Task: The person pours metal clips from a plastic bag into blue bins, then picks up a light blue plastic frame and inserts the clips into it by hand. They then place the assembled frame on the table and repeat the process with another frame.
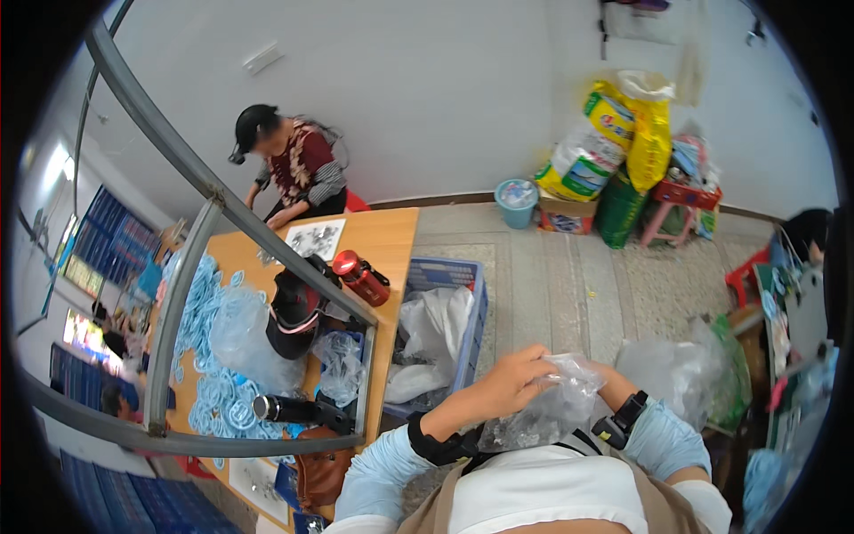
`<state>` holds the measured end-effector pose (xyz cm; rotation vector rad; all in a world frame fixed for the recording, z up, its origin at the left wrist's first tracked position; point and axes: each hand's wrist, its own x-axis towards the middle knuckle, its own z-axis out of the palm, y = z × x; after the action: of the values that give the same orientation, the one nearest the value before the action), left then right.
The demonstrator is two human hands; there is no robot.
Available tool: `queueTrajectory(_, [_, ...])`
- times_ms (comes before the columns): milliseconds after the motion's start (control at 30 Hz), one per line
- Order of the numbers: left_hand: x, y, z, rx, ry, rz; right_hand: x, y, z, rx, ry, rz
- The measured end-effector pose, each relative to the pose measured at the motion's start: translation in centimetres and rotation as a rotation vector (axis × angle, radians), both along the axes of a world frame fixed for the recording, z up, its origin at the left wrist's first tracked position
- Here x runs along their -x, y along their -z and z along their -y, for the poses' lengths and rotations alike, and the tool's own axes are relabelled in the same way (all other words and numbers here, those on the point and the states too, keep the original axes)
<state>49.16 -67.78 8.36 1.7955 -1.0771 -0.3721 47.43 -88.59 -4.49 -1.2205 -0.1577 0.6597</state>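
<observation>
1. The plastic bag (565,408) was clear, thin and shiny, its film crumpled into many creases.
2. It hung in the lower middle of the frame, slightly right of centre.
3. Its top was bunched at the left hand (514,384); the right hand (616,388) met its right side.
4. Its slack body spread toward the lower left.

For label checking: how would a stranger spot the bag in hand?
Start at the white shirt, lower middle. Just above it, the left hand grips a crumpled clear bag. The other clear bag, farther right, is not held; this one is.
</observation>
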Motion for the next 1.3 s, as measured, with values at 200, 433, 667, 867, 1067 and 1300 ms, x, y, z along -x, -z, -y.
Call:
queueTrajectory(200, [-7.5,-0.6,-0.5,0.164,-0.411,0.009,-13.8,1.7,-0.5,0.037,-0.24,-0.055])
queueTrajectory(433, [-19.1,-0.8,-4.7,0.206,-0.712,0.096,-27.2,0.2,-5.7,-0.007,0.118,-0.373])
queueTrajectory(667, [-30.8,2.0,-8.6,0.286,-1.154,0.082,-39.8,6.3,-5.8,-0.016,0.105,-0.595])
queueTrajectory(867, [-38.8,8.3,-14.1,0.144,-1.694,0.089,-49.3,8.6,-11.5,0.056,-0.161,-0.617])
queueTrajectory(1067, [-41.8,17.1,-20.6,0.207,-2.229,-0.057,-55.2,7.4,-22.2,0.235,-0.448,-0.474])
queueTrajectory(1300, [-42.3,16.3,-21.8,0.098,-2.491,-0.117,-58.9,12.5,-30.6,0.282,-0.542,0.117])
